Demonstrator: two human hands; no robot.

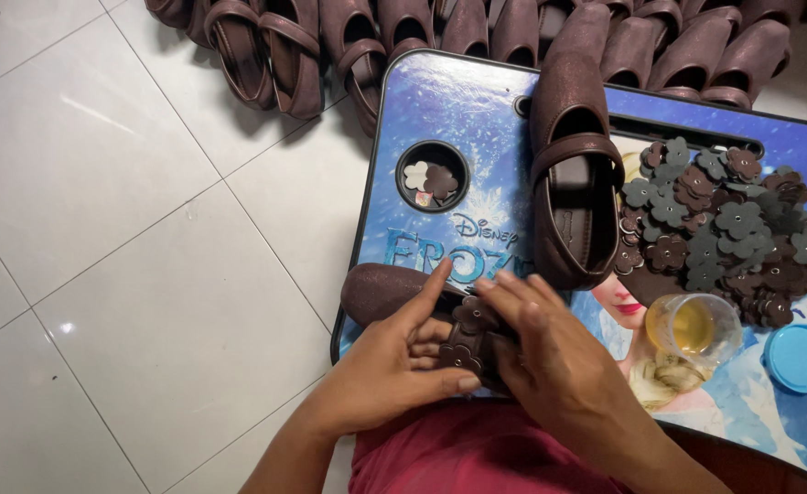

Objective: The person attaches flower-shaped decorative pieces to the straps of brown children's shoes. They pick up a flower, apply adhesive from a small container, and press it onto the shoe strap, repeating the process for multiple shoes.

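Closest in, both hands are closed around a dark brown shoe [394, 293] at the near edge of the desk [477, 110], just above a lap in red cloth [477, 453]. The left hand [390, 366] cups the shoe from below and the side, its thumb stretched up along the upper and its fingers curled under the strap. The right hand [550, 352] lies over the shoe from the other side, its fingertips [495, 291] bent down onto a small brown flower piece [473, 316] on the strap, where a second flower [459, 355] sits just below. The shoe's rounded toe sticks out to the left, past the left thumb.

Just right of the right hand stands a small clear cup of yellowish liquid [694, 327], and beyond it a round light blue lid [799, 358] lies flat. Just past the fingertips, a second brown shoe [573, 174] rests on the desk with its opening up and its strap across the middle. Right of that shoe is a loose pile of flower cutouts [724, 229], some brown, some grey. Beyond the left hand, a round recess [432, 176] in the desk holds a few more cutouts.

Farthest off, a row of finished-looking brown shoes [477, 37] lies on the white tiled floor [129, 229], touching the far edge of the desk.
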